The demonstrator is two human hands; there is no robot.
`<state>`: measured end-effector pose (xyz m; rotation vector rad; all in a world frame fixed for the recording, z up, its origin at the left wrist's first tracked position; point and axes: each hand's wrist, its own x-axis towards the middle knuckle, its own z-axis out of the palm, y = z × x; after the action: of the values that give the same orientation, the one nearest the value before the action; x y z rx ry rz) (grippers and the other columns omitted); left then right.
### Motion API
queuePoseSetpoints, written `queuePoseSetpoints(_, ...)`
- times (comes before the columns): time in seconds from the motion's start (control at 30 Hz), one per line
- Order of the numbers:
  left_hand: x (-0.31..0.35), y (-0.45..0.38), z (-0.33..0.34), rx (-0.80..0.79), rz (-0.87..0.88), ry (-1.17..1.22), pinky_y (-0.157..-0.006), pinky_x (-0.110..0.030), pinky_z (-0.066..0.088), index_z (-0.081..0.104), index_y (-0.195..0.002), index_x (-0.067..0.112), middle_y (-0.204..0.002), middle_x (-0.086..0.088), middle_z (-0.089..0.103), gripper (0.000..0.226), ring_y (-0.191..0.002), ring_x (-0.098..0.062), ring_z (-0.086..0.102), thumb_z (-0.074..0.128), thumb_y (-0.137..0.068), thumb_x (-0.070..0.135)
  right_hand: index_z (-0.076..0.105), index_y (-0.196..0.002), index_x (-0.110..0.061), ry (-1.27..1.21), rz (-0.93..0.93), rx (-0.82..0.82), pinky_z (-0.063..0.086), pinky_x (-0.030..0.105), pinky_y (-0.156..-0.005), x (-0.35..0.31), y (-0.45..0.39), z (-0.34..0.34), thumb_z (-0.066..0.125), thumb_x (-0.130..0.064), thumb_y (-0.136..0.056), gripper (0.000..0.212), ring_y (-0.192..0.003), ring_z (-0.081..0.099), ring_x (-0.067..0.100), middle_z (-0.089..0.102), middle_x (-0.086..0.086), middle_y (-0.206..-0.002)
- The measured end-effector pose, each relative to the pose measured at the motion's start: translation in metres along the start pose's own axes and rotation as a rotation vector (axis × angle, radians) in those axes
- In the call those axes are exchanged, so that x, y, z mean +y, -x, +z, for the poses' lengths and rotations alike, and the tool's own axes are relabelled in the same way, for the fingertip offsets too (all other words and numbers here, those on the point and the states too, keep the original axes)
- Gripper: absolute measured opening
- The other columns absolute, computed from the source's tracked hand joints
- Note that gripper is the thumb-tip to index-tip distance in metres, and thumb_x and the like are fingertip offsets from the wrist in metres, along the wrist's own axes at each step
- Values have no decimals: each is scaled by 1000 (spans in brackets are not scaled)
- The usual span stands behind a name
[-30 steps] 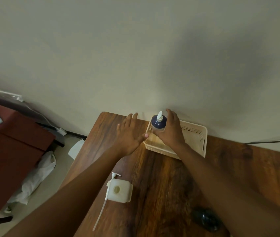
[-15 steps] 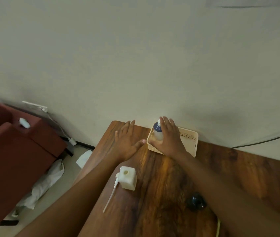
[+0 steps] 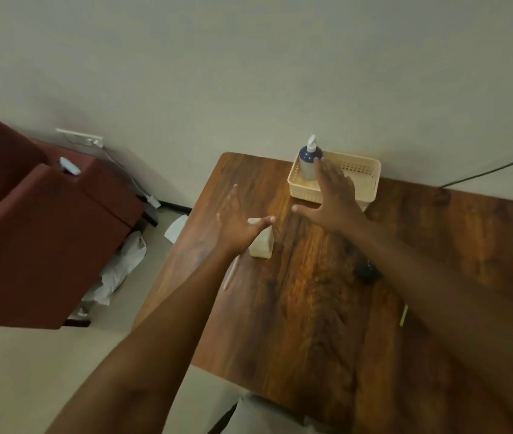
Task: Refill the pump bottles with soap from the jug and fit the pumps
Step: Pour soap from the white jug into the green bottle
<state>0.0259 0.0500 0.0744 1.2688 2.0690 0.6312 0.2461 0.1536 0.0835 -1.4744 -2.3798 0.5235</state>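
Right hand [image 3: 335, 198]: fingers spread, holding nothing, over basket [image 3: 363, 170] front rim.
Left hand [image 3: 238, 223]: relaxed, empty, above square bottle [image 3: 261, 245].
Pump bottle [image 3: 309, 164]: upright, basket's 9 o'clock end, pump fitted.
Square bottle: table [image 3: 311, 308] centre-left; pump can't tell.
Handling: likely light, stiff, maybe soap-slick; grip body sides.

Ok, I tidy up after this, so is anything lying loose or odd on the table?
One thing: the white square bottle near the left hand stands without its pump, and a pump tube lies loose on the wooden table beside it. The blue-topped pump bottle stands upright in the basket.
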Motion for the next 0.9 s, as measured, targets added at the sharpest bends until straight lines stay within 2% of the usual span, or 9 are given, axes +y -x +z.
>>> queuePoseSetpoints(0.03,-28,4,13,-92,-64,23,-127,-51,16,12,-165,23,-170,-6,22,128,-157,-28,21,75,-68,80,-2,-161,-27,7,31,-34,12,62,-123,1,17,19,66,-72,-81,114,-158,2,28,2,2,-171)
queuePoseSetpoints(0.1,-54,9,33,-107,-92,139,-125,-45,23,19,-163,19,-165,-7,33,133,-152,-27,32,84,-62,74,1,-161,-26,7,26,-30,14,62,-122,7,33,22,66,-71,-80,113,-157,4,28,4,2,-171)
queuePoseSetpoints(0.2,-59,11,43,-41,-126,344,-106,-25,34,18,-162,20,-143,8,43,119,-138,-16,44,92,-72,44,2,-161,-26,-1,33,-29,16,61,-123,5,31,9,68,-69,-82,111,-157,7,28,6,2,-171)
queuePoseSetpoints(0.3,-72,8,56,-25,-121,455,-91,-20,46,29,-153,25,-129,14,51,108,-121,-10,56,95,-68,41,3,-161,-25,3,59,-56,17,60,-123,5,37,9,69,-66,-83,110,-157,7,28,7,3,-171)
queuePoseSetpoints(0.37,-78,0,65,-26,-115,494,-78,-16,53,40,-136,27,-121,14,58,91,-111,-8,60,97,-66,35,4,-161,-24,-10,71,-61,17,59,-123,11,41,11,69,-65,-84,109,-157,6,28,7,3,-171)
queuePoseSetpoints(0.5,-84,-11,75,-71,-115,571,-91,-41,62,51,-133,26,-125,4,65,97,-117,-18,64,101,-52,45,5,-161,-25,-39,110,-57,19,58,-123,18,43,12,70,-64,-84,108,-157,10,27,10,2,-170)
queuePoseSetpoints(0.63,-91,-14,78,-71,-125,528,-86,-35,64,51,-136,20,-126,1,65,87,-115,-17,65,99,-63,24,7,-161,-26,-71,152,-48,24,58,-122,26,47,12,72,-63,-82,109,-155,16,27,13,2,-169)
queuePoseSetpoints(0.77,-91,-17,80,-68,-98,493,-78,-27,63,53,-135,18,-124,0,67,79,-113,-18,67,96,-69,19,7,-161,-26,-109,201,-34,22,54,-123,38,53,3,73,-62,-83,109,-154,17,26,13,0,-169)
queuePoseSetpoints(0.9,-77,-14,84,-57,-42,464,-85,-33,63,51,-134,22,-126,2,66,82,-115,-16,66,96,-65,29,6,-162,-27,-144,306,-24,23,52,-123,57,65,-14,75,-63,-81,112,-155,17,25,12,-1,-170)
